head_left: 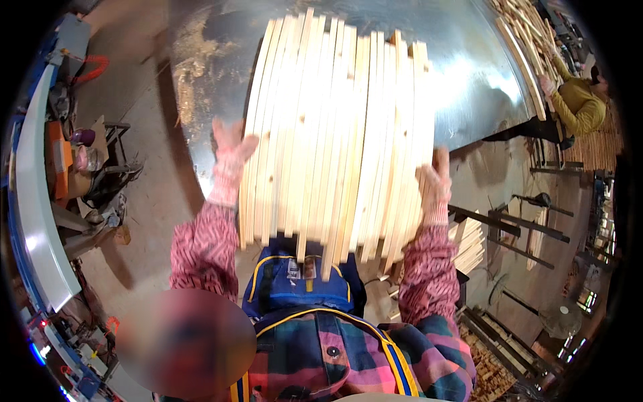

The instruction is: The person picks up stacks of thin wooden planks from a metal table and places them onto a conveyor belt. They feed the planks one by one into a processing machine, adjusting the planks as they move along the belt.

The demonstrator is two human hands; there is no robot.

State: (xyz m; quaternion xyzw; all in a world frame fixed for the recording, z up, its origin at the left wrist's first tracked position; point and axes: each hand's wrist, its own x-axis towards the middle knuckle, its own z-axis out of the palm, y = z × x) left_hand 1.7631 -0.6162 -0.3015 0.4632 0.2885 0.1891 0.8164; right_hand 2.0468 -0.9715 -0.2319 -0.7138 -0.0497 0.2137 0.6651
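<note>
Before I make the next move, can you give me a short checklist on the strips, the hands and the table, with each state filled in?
1. Left hand at the left side of the wooden strips: ok.
2. Right hand at their right side: ok.
3. Both hands pressing firmly: cannot tell.
4. Near ends of the strips level: not ok, they are staggered.
5. Co-worker apart from these strips: ok, at the right side of the metal table.
6. Table free of sawdust: not ok, some lies left of the strips.
</note>
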